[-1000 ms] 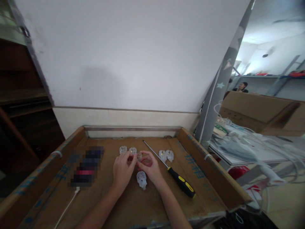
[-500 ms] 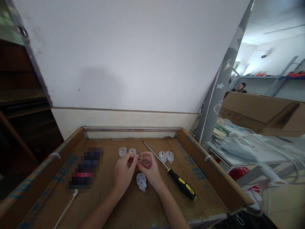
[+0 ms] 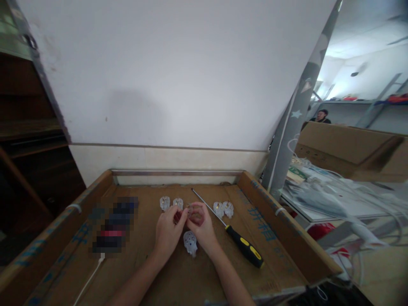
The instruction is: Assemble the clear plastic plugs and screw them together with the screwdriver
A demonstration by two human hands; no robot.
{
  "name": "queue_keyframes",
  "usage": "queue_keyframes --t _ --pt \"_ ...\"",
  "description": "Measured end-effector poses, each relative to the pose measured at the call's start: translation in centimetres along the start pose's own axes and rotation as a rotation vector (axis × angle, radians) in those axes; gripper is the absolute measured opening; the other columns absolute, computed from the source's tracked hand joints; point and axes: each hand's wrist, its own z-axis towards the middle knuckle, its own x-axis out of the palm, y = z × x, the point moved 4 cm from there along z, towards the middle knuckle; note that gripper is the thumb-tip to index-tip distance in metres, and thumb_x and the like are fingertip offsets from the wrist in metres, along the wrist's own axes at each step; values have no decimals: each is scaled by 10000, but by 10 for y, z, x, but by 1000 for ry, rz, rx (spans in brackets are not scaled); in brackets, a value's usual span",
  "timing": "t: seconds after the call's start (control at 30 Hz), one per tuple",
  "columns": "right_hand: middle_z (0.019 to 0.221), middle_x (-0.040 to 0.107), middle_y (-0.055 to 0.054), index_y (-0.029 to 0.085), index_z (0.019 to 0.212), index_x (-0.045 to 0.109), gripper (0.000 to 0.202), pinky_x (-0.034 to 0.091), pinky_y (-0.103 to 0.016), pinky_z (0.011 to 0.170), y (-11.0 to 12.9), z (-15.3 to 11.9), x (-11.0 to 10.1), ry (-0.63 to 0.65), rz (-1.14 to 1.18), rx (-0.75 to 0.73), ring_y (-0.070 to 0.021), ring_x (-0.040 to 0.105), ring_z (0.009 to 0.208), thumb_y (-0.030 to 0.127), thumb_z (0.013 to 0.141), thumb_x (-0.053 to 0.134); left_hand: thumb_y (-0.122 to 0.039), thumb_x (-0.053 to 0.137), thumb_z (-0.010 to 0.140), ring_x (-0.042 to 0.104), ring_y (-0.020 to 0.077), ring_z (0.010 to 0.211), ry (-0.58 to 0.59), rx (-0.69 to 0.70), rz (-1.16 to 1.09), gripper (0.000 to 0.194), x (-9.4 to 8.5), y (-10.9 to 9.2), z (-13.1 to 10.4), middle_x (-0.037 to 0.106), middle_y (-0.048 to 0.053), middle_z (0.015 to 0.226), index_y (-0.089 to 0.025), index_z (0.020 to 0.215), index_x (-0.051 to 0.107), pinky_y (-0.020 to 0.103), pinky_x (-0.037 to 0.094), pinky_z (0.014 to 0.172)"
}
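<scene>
Between the fingertips of both hands is a small clear plastic plug piece (image 3: 190, 209) with a bit of brass, mostly covered by the fingers. My left hand (image 3: 168, 227) pinches it from the left, my right hand (image 3: 201, 225) from the right. Just below them a whitish plug shell (image 3: 190, 243) with dark holes lies on the cardboard. Beyond my left hand sit two clear plug pieces with metal inside, one plug piece (image 3: 165, 203) farther left and another plug piece (image 3: 177, 203) close to the fingers. Two more lie side by side at right, a plug piece (image 3: 218, 209) and its neighbour (image 3: 228, 209).
A black and yellow screwdriver (image 3: 245, 245) lies slantwise right of my hands. At left is a blurred-out dark device (image 3: 113, 227) with a white cable (image 3: 89, 278). Cardboard walls (image 3: 280, 221) edge the work surface. A person (image 3: 321, 117) is in the far right background.
Both hands remain together on the plug piece, with only a slight shift of the fingers. The whole view has moved a little; the laid-out pieces and screwdriver stay where they were.
</scene>
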Motion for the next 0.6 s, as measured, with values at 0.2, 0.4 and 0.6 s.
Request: queue_keyframes --t 0.2,0.4,0.6 --pt "737 575 33 241 933 499 526 503 -287 600 -12 4 -4 -8 75 71 -141 606 612 301 510 805 -404 546 823 596 181 724 -48 -47 -92 217 -7 7 8 653 18 777 -200 786 607 306 447 681" --pt "754 612 25 242 976 505 618 550 -349 635 -26 8 -8 -18 166 168 -180 650 657 384 467 826 -387 549 814 645 186 821 54 -134 -470 282 5 18 8 676 63 944 -186 1006 603 302 515 697" --pt "719 621 32 226 959 538 622 556 -314 600 -23 7 -8 -6 201 200 -165 645 641 408 444 837 -353 565 794 640 183 781 125 -183 -483 266 13 20 5 677 44 874 -185 996 607 301 507 695"
